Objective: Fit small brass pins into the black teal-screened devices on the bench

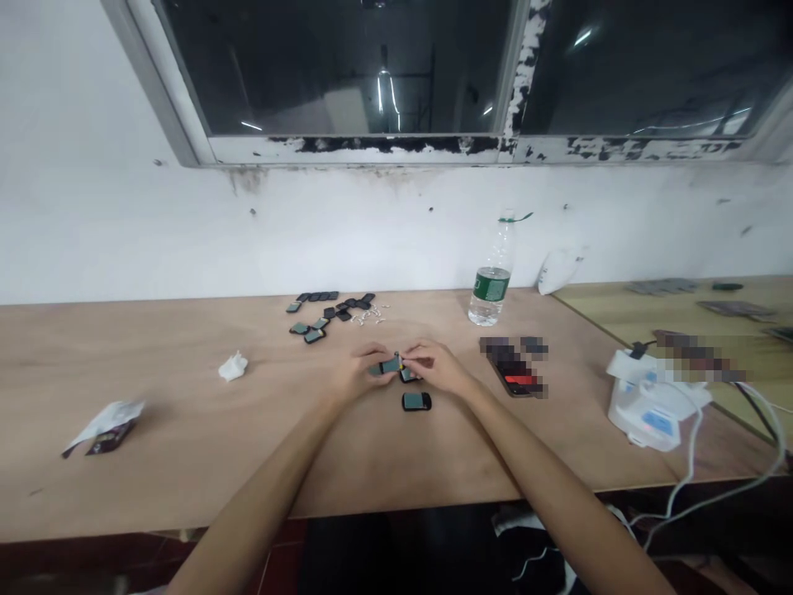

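Note:
Near the middle of the table, my left hand (363, 373) is closed on a small black case with a grey-green panel (389, 364). The fingers of my right hand (432, 365) are pinched together at that case's right end, beside a tiny yellow spot. Whatever lies between these fingertips is too small to make out. Just below my hands another black case (408, 374) rests on the table, partly covered by my right fingers. Closer to me lies one more such case (416, 402), its grey-green panel facing up.
Beyond my hands are several black cases (315, 335) and scattered small white pieces (367, 315). A water bottle (489, 296) stands near the wall. Rightward are a blurred phone (513, 372) and a white power strip (650, 409) with cables. Leftward lie a crumpled tissue (233, 366) and a wrapper (110, 428).

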### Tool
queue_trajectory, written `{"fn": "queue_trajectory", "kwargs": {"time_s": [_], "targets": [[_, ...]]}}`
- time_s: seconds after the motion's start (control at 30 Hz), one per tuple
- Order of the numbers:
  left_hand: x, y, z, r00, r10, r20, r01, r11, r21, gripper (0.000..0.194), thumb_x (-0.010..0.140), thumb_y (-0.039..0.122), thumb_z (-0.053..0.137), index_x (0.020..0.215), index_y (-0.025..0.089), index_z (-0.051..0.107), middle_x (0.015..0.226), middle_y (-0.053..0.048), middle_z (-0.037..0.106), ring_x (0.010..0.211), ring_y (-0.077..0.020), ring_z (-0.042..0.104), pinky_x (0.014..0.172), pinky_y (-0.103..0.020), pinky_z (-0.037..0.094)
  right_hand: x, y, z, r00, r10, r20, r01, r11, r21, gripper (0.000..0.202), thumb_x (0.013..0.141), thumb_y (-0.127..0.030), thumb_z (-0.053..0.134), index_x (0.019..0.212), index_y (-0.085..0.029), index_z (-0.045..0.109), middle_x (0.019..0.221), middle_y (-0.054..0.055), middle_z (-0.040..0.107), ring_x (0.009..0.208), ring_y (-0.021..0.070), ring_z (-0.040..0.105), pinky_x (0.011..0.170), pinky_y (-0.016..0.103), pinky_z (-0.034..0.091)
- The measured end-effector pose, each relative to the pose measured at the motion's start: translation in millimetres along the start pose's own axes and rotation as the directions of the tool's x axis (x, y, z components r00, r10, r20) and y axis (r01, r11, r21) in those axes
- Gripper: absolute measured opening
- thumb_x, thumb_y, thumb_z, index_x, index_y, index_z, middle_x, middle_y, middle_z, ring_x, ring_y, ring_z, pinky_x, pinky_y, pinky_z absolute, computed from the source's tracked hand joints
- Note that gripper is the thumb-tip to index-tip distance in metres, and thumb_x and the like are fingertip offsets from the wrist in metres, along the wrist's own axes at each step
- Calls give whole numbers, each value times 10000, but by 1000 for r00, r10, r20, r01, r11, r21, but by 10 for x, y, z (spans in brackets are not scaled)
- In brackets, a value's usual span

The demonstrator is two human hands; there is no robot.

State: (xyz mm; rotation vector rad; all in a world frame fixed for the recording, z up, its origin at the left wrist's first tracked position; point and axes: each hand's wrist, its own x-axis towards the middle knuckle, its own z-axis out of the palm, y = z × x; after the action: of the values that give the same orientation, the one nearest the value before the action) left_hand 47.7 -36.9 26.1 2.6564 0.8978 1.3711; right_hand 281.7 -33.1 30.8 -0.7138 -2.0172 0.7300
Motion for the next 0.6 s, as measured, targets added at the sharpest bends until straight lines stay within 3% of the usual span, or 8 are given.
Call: {"fn": "queue_trajectory", "kwargs": {"time_s": [0.13,0.2,0.33,0.47,0.6], "targets": [[-9,-34,-12,1000,-9,7,8,1000,6,194,868,331,757,1010,198,762,1010,-85,738,870,-204,729,792,-314,615,-12,21,-24,987,-143,78,156,969,-191,240,1002,-271,558,1033,-219,791,1142,107,688,1023,220,673,901,359,572],[-11,-42,-14,999,-33,-1,33,999,-1,213,861,354,765,998,191,766,1013,-88,739,869,-204,730,807,-320,615,-15,25,-17,976,-187,113,210,944,-255,260,1007,-223,535,1098,-221,778,1167,110,679,1042,219,667,944,365,552],[22,2,-20,996,-94,9,94,995,-34,191,837,353,781,943,195,772,983,-75,744,839,-191,724,786,-301,612,-18,10,11,981,-165,103,185,952,-245,289,1001,-180,522,1157,-225,762,1175,101,682,1039,208,668,943,349,554],[94,70,-113,970,-225,92,235,964,-125,210,801,332,807,954,193,769,996,-80,749,869,-201,718,763,-297,608,-7,31,-13,992,-125,-19,121,979,-164,310,1009,-191,509,1201,-247,745,1160,94,687,1055,208,657,943,373,561],[117,83,-283,905,-265,334,340,921,-190,255,761,354,821,942,183,767,998,-89,756,859,-205,715,746,-293,593,8,108,-85,977,-18,-214,-1,996,-88,319,984,-257,561,1272,-230,693,1132,97,649,873,176,670,769,325,594]]}}
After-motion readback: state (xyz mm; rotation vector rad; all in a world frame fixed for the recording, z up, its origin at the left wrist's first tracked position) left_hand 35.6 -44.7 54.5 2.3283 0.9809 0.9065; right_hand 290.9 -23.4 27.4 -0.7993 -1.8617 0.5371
